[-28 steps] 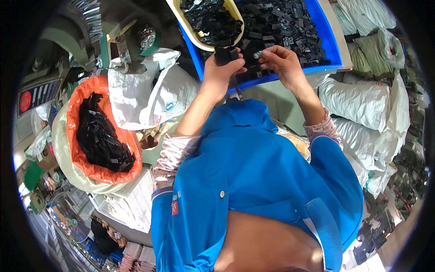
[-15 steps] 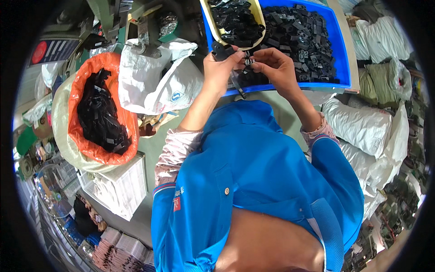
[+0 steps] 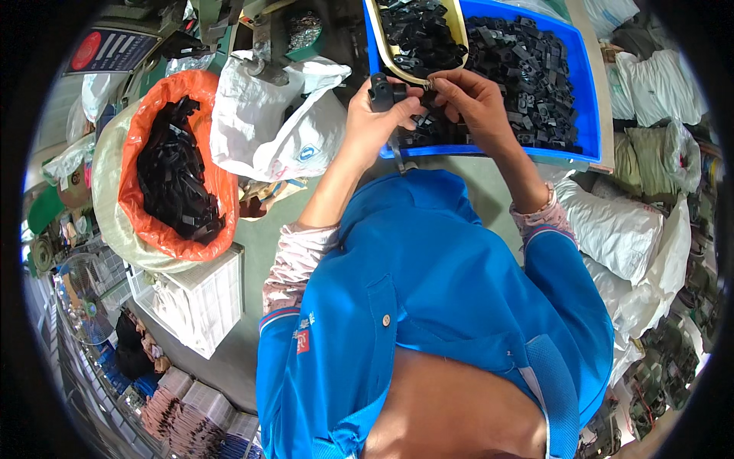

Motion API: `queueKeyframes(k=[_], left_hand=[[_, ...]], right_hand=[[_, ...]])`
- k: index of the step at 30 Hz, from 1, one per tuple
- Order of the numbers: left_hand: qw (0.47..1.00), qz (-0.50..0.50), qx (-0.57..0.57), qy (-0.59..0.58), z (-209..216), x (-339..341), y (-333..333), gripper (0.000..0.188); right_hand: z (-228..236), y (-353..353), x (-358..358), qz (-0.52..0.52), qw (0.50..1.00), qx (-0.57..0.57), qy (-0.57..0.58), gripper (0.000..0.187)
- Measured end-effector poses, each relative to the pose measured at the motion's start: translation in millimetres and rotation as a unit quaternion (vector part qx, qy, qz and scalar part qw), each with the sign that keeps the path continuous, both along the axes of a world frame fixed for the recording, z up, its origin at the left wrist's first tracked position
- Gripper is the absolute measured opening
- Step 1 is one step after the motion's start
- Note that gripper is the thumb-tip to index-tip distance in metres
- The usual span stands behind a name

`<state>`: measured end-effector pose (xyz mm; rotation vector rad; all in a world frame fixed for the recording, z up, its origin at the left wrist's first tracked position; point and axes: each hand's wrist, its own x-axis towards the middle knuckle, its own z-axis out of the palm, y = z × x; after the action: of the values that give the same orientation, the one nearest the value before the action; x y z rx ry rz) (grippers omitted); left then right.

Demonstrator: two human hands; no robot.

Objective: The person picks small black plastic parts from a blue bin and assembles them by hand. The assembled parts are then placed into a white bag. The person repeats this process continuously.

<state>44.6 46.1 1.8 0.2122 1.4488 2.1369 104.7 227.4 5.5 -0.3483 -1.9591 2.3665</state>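
Note:
My left hand is closed around a black plastic part with a rounded end; a thin strip sticks out below that hand. Close by on the right, my right hand pinches a small shiny metal piece between thumb and fingertips; its exact kind is too small to tell. Both hands are above the front of a blue bin full of small black plastic pieces. Inside the bin's left side stands a yellow tray of glossy black parts.
To the left, an orange-lined sack holds long black parts, beside an open white sack. A white plastic crate stands below them. A green container of small metal bits is farther back. Stuffed white sacks line the right.
The view has shifted slightly. My left hand has turned the black part so its rounded end faces me more. My right hand's fingertips have moved up from between the hands with the metal piece.

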Motion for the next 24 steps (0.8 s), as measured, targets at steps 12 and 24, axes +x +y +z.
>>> queueKeyframes(k=[12, 24], left_hand=[[0.975, -0.034, -0.173, 0.138, 12, 2, -7, 0.027], [0.949, 0.008, -0.24, 0.202, -11, 18, 8, 0.039]], right_hand=[[27, 4, -14, 0.118, 0.89, 0.39, 0.206, 0.019], [0, 9, -5, 0.107, 0.964, 0.241, 0.036, 0.033]])
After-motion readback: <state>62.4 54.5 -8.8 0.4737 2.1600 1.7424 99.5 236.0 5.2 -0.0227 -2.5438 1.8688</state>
